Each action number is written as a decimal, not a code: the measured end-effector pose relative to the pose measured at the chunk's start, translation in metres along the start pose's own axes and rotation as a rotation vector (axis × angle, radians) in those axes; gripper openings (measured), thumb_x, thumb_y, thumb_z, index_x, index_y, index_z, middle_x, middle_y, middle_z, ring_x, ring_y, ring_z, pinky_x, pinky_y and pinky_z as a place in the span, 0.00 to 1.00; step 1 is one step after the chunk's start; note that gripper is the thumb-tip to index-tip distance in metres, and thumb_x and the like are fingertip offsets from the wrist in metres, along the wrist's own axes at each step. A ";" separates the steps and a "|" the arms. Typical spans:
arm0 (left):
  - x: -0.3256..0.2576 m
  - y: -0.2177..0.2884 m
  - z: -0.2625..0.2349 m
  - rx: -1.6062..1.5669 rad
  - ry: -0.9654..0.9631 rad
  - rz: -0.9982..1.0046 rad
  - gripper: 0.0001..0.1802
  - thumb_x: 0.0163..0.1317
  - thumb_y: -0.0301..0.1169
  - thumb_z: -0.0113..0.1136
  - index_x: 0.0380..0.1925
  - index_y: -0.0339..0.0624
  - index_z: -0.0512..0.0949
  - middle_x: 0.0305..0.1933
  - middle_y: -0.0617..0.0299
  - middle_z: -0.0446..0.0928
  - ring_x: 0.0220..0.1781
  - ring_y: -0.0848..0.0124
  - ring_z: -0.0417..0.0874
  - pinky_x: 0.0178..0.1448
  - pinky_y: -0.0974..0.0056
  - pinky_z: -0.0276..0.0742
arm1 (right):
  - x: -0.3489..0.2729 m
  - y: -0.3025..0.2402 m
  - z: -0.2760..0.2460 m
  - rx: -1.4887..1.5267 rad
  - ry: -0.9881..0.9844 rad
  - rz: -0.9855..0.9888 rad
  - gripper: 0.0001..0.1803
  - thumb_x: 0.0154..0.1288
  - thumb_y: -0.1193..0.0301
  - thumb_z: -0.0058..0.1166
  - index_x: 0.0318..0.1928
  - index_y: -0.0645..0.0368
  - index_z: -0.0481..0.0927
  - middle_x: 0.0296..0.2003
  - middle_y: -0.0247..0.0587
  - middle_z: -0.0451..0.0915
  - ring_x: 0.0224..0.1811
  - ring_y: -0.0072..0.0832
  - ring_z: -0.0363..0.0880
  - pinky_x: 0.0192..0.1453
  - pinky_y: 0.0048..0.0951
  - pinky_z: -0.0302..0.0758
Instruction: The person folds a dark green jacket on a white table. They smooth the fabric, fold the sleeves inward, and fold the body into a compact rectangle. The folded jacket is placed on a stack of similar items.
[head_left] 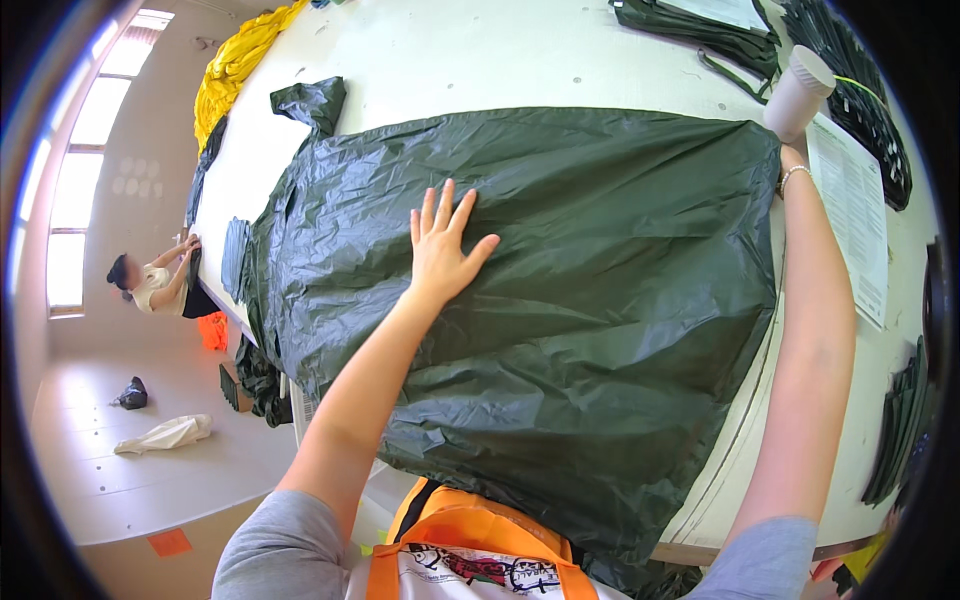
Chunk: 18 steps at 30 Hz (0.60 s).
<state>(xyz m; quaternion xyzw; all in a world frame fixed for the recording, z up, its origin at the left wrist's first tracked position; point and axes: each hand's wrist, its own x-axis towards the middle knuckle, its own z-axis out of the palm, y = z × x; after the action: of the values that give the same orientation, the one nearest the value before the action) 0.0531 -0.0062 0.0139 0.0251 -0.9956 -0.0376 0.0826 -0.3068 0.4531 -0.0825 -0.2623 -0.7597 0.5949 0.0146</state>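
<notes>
A large dark green garment of thin, shiny, creased fabric [580, 250] is spread over the white table, and its near edge hangs over the front. My left hand [441, 245] lies flat on its middle, fingers spread and empty. At the garment's far right corner is my right hand [790, 168], with a beaded bracelet on the wrist. Its fingers are mostly hidden by the fabric's edge, so their grip does not show. Just beyond that hand is a whitish cylinder with a ribbed end [800, 95]. A narrow flap of the same fabric [312, 104] sticks out at the upper left.
A printed sheet [850, 220] lies right of my right forearm. Dark folded pieces [700, 35] and black bundles [850, 95] are at the far right. Yellow fabric [235, 70] is heaped at the far left edge. Another person [165, 280] stands at the table's left side.
</notes>
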 end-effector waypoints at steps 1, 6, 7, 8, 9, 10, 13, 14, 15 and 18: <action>-0.001 -0.010 0.010 0.021 -0.038 -0.012 0.39 0.58 0.57 0.56 0.67 0.54 0.63 0.74 0.51 0.51 0.75 0.47 0.48 0.72 0.40 0.41 | 0.002 0.003 -0.002 0.007 0.002 0.046 0.25 0.66 0.58 0.50 0.57 0.61 0.72 0.49 0.46 0.79 0.50 0.33 0.77 0.54 0.29 0.71; 0.035 -0.007 0.076 -0.038 -0.088 0.078 0.40 0.58 0.60 0.53 0.68 0.58 0.60 0.75 0.54 0.49 0.75 0.46 0.46 0.72 0.37 0.41 | -0.094 -0.007 -0.012 -0.131 0.063 -0.489 0.27 0.67 0.55 0.44 0.55 0.66 0.73 0.49 0.54 0.78 0.51 0.42 0.77 0.58 0.33 0.69; 0.031 -0.011 0.085 -0.014 -0.078 0.022 0.40 0.58 0.60 0.53 0.68 0.59 0.60 0.75 0.56 0.48 0.75 0.47 0.46 0.72 0.37 0.42 | -0.174 -0.021 -0.006 -0.255 0.045 -0.737 0.25 0.67 0.56 0.46 0.54 0.65 0.74 0.49 0.51 0.78 0.53 0.41 0.76 0.58 0.33 0.69; 0.037 -0.013 0.093 -0.028 -0.037 0.029 0.41 0.57 0.62 0.52 0.68 0.58 0.60 0.75 0.55 0.49 0.75 0.46 0.46 0.72 0.36 0.42 | -0.248 -0.025 -0.017 -0.251 -0.142 -0.957 0.22 0.66 0.60 0.51 0.53 0.63 0.75 0.51 0.49 0.77 0.54 0.41 0.75 0.59 0.33 0.69; 0.045 -0.016 0.098 -0.043 0.000 0.043 0.43 0.56 0.64 0.51 0.68 0.57 0.60 0.75 0.53 0.50 0.75 0.45 0.46 0.71 0.35 0.41 | -0.310 -0.010 -0.026 -0.111 -0.408 -0.802 0.19 0.63 0.65 0.55 0.52 0.60 0.76 0.52 0.49 0.76 0.57 0.42 0.73 0.63 0.36 0.66; 0.052 -0.015 0.098 -0.058 -0.014 0.047 0.42 0.57 0.64 0.50 0.68 0.57 0.60 0.75 0.53 0.49 0.75 0.45 0.46 0.71 0.35 0.41 | -0.366 0.003 -0.048 -0.504 -0.457 -0.977 0.21 0.59 0.68 0.59 0.53 0.58 0.76 0.56 0.49 0.73 0.61 0.44 0.68 0.66 0.39 0.63; 0.059 -0.033 0.095 -0.265 0.009 0.028 0.40 0.59 0.61 0.51 0.67 0.54 0.62 0.73 0.51 0.54 0.74 0.49 0.51 0.71 0.37 0.45 | -0.468 0.038 -0.114 -0.754 -0.457 -0.839 0.24 0.54 0.70 0.62 0.53 0.56 0.76 0.61 0.50 0.67 0.63 0.49 0.64 0.67 0.41 0.63; 0.055 -0.036 0.088 -0.349 0.096 0.106 0.37 0.60 0.58 0.51 0.66 0.52 0.63 0.72 0.51 0.57 0.73 0.50 0.54 0.70 0.40 0.48 | -0.483 0.058 -0.144 -0.840 -0.275 -0.666 0.23 0.56 0.69 0.62 0.53 0.57 0.75 0.57 0.50 0.69 0.59 0.47 0.67 0.64 0.40 0.64; 0.046 -0.045 0.078 -0.414 0.191 0.170 0.35 0.62 0.55 0.52 0.65 0.50 0.65 0.70 0.50 0.60 0.72 0.52 0.57 0.70 0.43 0.51 | -0.494 0.086 -0.176 -0.893 -0.109 -0.611 0.22 0.58 0.68 0.61 0.52 0.60 0.74 0.52 0.49 0.71 0.55 0.46 0.69 0.61 0.39 0.66; -0.032 -0.069 0.030 -0.296 0.175 0.162 0.32 0.64 0.50 0.52 0.65 0.49 0.65 0.70 0.54 0.60 0.72 0.54 0.58 0.72 0.47 0.49 | -0.542 0.144 -0.256 -0.970 -0.092 -0.096 0.21 0.59 0.64 0.63 0.47 0.63 0.73 0.38 0.43 0.76 0.35 0.31 0.73 0.40 0.30 0.72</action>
<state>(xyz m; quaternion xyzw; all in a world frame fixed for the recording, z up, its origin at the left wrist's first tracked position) 0.0828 -0.0713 -0.0267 -0.0644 -0.9670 -0.1743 0.1744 0.3004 0.4794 0.0182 -0.1769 -0.9603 0.1821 -0.1154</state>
